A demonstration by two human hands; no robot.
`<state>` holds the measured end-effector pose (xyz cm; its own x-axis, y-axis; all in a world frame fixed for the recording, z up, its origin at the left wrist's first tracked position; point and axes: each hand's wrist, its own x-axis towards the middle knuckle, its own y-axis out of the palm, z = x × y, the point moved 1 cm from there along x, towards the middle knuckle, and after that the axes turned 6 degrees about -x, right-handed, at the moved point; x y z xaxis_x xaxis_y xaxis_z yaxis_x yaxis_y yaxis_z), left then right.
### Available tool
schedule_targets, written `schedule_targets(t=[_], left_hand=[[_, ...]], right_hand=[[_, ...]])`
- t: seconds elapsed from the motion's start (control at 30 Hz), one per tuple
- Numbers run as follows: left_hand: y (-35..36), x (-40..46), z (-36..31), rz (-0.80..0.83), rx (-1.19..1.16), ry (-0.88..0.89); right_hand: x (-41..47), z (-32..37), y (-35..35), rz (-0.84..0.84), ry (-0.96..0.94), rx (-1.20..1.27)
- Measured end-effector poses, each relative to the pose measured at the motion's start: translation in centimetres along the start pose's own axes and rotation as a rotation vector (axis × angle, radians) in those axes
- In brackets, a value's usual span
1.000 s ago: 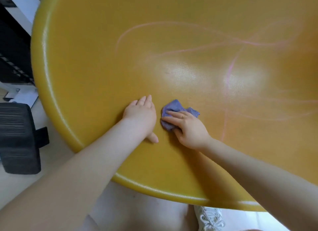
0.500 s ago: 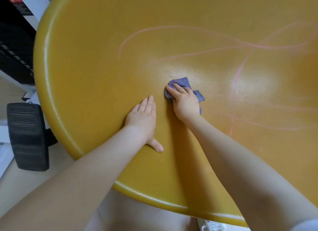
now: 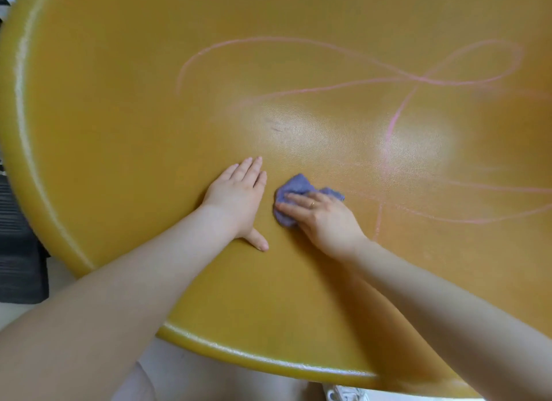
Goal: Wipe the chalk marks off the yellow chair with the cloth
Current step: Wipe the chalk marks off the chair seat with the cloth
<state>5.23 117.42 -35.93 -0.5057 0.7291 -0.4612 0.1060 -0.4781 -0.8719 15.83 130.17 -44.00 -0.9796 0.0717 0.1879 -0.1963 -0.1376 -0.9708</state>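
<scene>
Chalk marks [image 3: 397, 79] lie up and to the right of both hands, so the coming strokes must travel away from the body and rightward. The right hand [image 3: 321, 218] presses the crumpled purple cloth [image 3: 294, 185] onto the seat with fingers laid over it, thumb hidden, and it is the nearer hand: a faint pink vertical line [image 3: 378, 221] runs just beside it. The left hand [image 3: 237, 197] rests flat with straight fingers, bracing and holding nothing. The main loops run roughly left to right across the far part of the yellow chair [image 3: 119, 131].
</scene>
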Motion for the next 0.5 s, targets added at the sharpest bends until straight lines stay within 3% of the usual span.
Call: schedule_targets(t=[0.1, 0.27, 0.37, 0.5], left_hand=[[0.4, 0.8, 0.5, 0.015, -0.039, -0.024], [0.3, 0.9, 0.1, 0.029, -0.058, -0.033], [-0.2, 0.6, 0.3, 0.034, -0.039, -0.067], [-1.2, -1.4, 2.1, 0.087, 0.059, -0.194]], right_hand=[[3.7, -4.2, 0.0, -0.062, 0.186, -0.08], [4.8, -5.0, 0.0, 0.033, 0.361, -0.107], [2.4, -0.6, 0.0, -0.001, 0.335, 0.035], [-0.8, 8.2, -1.4, -0.044, 0.081, 0.219]])
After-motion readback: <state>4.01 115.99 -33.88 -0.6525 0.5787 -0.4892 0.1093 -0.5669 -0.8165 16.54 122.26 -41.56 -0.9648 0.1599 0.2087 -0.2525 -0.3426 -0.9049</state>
